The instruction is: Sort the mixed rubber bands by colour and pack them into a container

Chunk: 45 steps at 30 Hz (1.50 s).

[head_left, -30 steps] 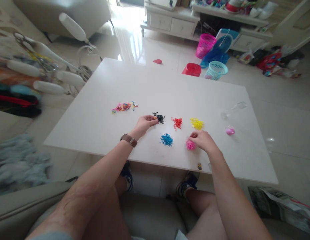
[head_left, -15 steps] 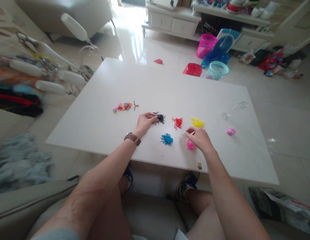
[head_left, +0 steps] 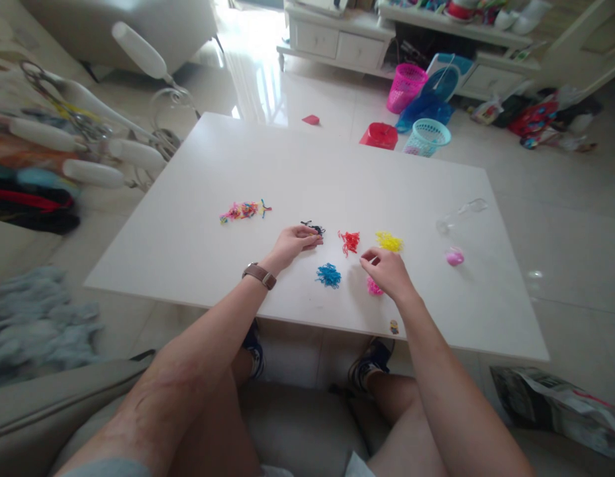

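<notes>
My left hand (head_left: 298, 244), a brown-strapped watch on its wrist, is closed in a pinch at the pile of small black rubber bands (head_left: 319, 230) and covers part of it. Whatever is between those fingertips is hidden. My right hand (head_left: 388, 270) hovers with thumb and forefinger curled together, partly over the pink rubber bands (head_left: 373, 286); anything held there is too small to make out. Just beyond it lie yellow rubber bands (head_left: 389, 241). Red rubber bands (head_left: 349, 242) and blue rubber bands (head_left: 329, 275) sit in separate piles between my hands.
A mixed multicoloured heap of bands (head_left: 245, 211) lies on the left of the white table (head_left: 337, 165). To the right are a clear plastic object (head_left: 461, 215) and a pink round item (head_left: 455, 256). A small sticker (head_left: 394, 326) marks the front edge. Baskets (head_left: 429, 136) stand beyond.
My left hand has moved slightly right over the black bands and covers more of them. My right hand has shifted a little left. The view has drifted slightly.
</notes>
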### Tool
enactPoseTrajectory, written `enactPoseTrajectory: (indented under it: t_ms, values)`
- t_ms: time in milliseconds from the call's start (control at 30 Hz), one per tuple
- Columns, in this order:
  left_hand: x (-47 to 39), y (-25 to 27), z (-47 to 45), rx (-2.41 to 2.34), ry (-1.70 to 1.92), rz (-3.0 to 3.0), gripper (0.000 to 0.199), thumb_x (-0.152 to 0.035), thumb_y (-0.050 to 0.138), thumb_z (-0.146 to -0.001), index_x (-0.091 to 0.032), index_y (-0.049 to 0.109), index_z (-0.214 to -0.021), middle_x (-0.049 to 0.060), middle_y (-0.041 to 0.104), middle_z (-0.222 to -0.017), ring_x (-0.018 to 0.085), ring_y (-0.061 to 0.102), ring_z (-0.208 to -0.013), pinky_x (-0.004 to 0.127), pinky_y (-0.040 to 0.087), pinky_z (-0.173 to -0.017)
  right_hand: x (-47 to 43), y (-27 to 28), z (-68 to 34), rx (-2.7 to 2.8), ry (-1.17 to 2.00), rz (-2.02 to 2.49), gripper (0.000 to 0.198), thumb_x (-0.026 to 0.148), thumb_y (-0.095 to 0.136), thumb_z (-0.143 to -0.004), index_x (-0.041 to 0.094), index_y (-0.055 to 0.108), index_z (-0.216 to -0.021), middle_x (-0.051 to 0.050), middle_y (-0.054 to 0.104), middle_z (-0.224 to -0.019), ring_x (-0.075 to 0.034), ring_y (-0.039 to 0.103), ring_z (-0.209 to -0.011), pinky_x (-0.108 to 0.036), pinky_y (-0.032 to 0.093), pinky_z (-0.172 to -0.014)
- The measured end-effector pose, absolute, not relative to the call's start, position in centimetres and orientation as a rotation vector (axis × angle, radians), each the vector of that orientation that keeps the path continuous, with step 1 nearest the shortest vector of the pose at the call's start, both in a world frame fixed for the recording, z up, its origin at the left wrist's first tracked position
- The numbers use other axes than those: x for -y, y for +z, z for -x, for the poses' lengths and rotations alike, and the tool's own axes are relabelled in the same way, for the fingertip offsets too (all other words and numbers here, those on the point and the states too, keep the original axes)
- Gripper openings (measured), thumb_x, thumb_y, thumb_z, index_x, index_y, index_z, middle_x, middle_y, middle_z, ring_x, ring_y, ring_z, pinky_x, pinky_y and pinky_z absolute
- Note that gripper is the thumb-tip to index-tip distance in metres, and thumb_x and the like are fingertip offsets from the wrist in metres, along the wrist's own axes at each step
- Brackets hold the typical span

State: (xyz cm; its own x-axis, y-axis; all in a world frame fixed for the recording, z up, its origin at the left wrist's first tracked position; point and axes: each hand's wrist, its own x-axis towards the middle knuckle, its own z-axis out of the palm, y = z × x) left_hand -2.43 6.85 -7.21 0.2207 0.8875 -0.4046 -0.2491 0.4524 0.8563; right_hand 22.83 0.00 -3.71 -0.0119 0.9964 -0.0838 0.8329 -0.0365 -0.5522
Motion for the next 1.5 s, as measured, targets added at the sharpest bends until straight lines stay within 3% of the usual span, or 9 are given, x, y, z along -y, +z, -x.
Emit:
enactPoseTrajectory:
  t_ms: [267, 667, 800, 933, 1167, 1500]
  values:
    - [-5.7, -7.4, 0.6, -0.912, 0.658, -0.764, 0.009, -0.016, 0.074, -0.088, -0.009, 0.069, -0.090, 0.014, 0.078, -0.091, 0.018, 0.077, -0.086, 0.032, 0.059, -0.086, 0.2, -4.3, -20.1, 1.874, 0.611, 1.556, 0.008, 0.028, 0.066, -0.088, 0.022, 0.071, -0.090, -0.004, 0.074, -0.093, -0.018, 0.066, -0.077, -0.032, 0.050, -0.072]
    - [-4.9, -7.9, 0.0, -0.757, 0.527, -0.877, 0.029, -0.030, 0.082, -0.082, -0.010, 0.070, -0.099, 0.016, 0.079, -0.093, 0.019, 0.076, -0.084, 0.031, 0.060, -0.081, 0.5, -4.8, -19.1, 1.872, 0.648, 1.510, 0.010, 0.024, 0.066, -0.087, 0.022, 0.073, -0.081, -0.004, 0.071, -0.081, -0.018, 0.065, -0.075, -0.031, 0.049, -0.068]
    - [-5.2, -7.7, 0.3, -0.844, 0.570, -1.002, 0.023, -0.030, 0.078, -0.085, -0.011, 0.066, -0.091, 0.015, 0.078, -0.093, 0.021, 0.076, -0.084, 0.036, 0.060, -0.082, -0.4, -4.6, -21.7, 1.606, 0.574, 1.663, 0.009, 0.026, 0.068, -0.083, 0.020, 0.073, -0.079, -0.004, 0.073, -0.079, -0.016, 0.064, -0.067, -0.030, 0.051, -0.066]
    - [-5.3, -7.5, 0.9, -0.960, 0.621, -1.471, 0.007, -0.021, 0.068, -0.087, -0.015, 0.070, -0.086, 0.009, 0.076, -0.090, 0.018, 0.072, -0.085, 0.033, 0.058, -0.083, -1.5, -5.6, -25.9, 1.143, 0.499, 1.830, 0.006, 0.023, 0.075, -0.071, 0.019, 0.072, -0.074, -0.002, 0.072, -0.071, -0.016, 0.064, -0.065, -0.029, 0.053, -0.065]
    - [-5.1, -7.0, 1.6, -0.999, 0.572, -1.936, 0.014, -0.021, 0.064, -0.087, -0.018, 0.078, -0.086, 0.007, 0.068, -0.099, 0.017, 0.065, -0.086, 0.029, 0.054, -0.080, -2.0, -6.7, -27.4, 0.456, 0.973, 1.625, 0.020, 0.011, 0.078, -0.051, 0.018, 0.066, -0.066, 0.002, 0.069, -0.059, -0.010, 0.063, -0.054, -0.018, 0.053, -0.052]
    - [-5.5, -7.2, 1.9, -1.081, 0.562, -1.934, 0.019, -0.025, 0.059, -0.091, -0.017, 0.075, -0.093, 0.008, 0.071, -0.097, 0.017, 0.066, -0.084, 0.029, 0.054, -0.078, -2.5, -7.0, -27.8, 0.417, 0.828, 1.583, 0.017, 0.009, 0.077, -0.057, 0.016, 0.066, -0.068, 0.002, 0.067, -0.057, -0.008, 0.062, -0.051, -0.015, 0.055, -0.052]
